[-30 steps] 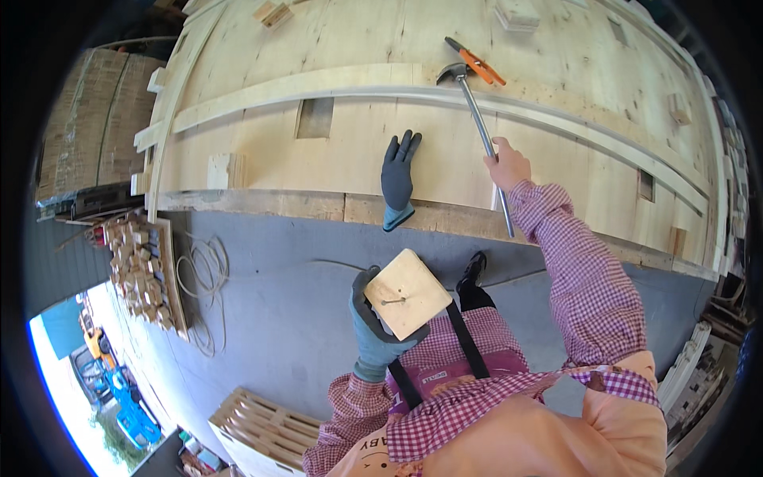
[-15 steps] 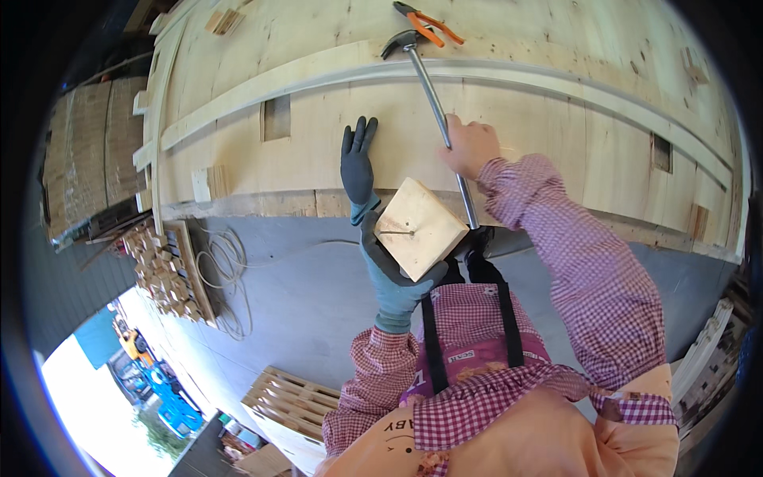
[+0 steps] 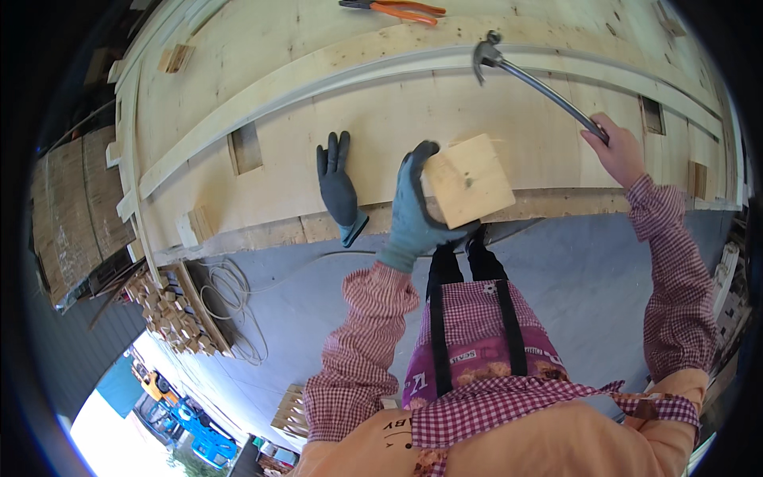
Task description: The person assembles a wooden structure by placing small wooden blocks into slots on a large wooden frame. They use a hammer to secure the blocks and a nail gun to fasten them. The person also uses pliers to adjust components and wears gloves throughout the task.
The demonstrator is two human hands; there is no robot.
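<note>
Person's checked sleeves come up from the lower edge. Left hand [image 3: 413, 211], in a grey-blue glove, is closed around a square wooden block [image 3: 467, 180], fingers wrapped over its left edge and thumb beneath, holding it tilted just above the near edge of the plywood panel [image 3: 397, 111]. Block looks stiff, light and rough-sawn, unlikely to slip in the glove; gripping by the edges, as now, seems the sound hold, keeping the flat face free. A small dark mark sits near the face's middle, too small to tell what it is. Right hand [image 3: 616, 151], bare, is clenched on the handle end of a claw hammer [image 3: 528, 79], head raised up and left of the block, well apart from it. Spare glove [image 3: 339, 189] lies flat on the panel just left of the block. Farther off, a curved wooden strip [image 3: 262, 91] runs across, and orange-handled pliers [image 3: 397, 9] lie at the far edge.
</note>
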